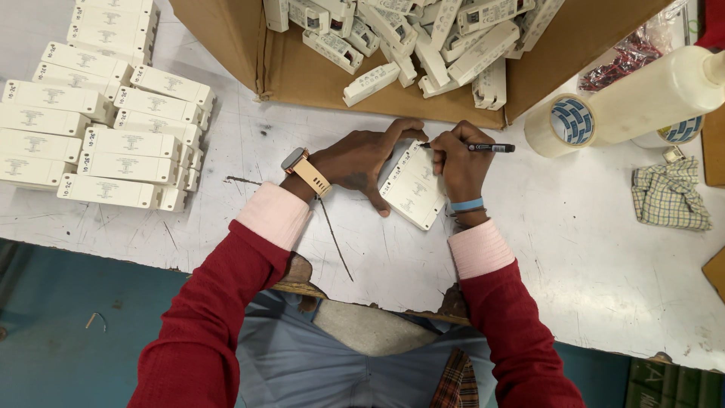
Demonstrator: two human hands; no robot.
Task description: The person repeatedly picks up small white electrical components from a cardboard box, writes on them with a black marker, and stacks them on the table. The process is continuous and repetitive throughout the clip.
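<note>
Both hands meet at the centre of the frame over a white rectangular module point(414, 189) lying tilted on the white, scratched bench point(574, 242). Left hand point(359, 160), wearing a wristwatch with a tan strap point(306, 170), lies spread on the bench and holds the module steady, fingers curled over its upper end and thumb against its left edge. Right hand point(459, 162), with a blue band at the wrist point(467, 205), is closed around a black pen point(476, 147), whose tip touches the module's upper end and whose barrel points toward the right of the frame.

Above the hands, at upper centre, an open cardboard box point(302, 72) holds a loose heap of similar white modules point(423, 34). At the upper left, further white modules point(106, 121) lie in neat stacked rows on the bench. At the upper right lie a roll of clear tape point(563, 125) and, just beside it, a white plastic bottle point(664, 91) on its side. Right of the hands, near the frame edge, rests a crumpled checked cloth point(668, 196). Red sleeves with pink cuffs occupy the lower frame.
</note>
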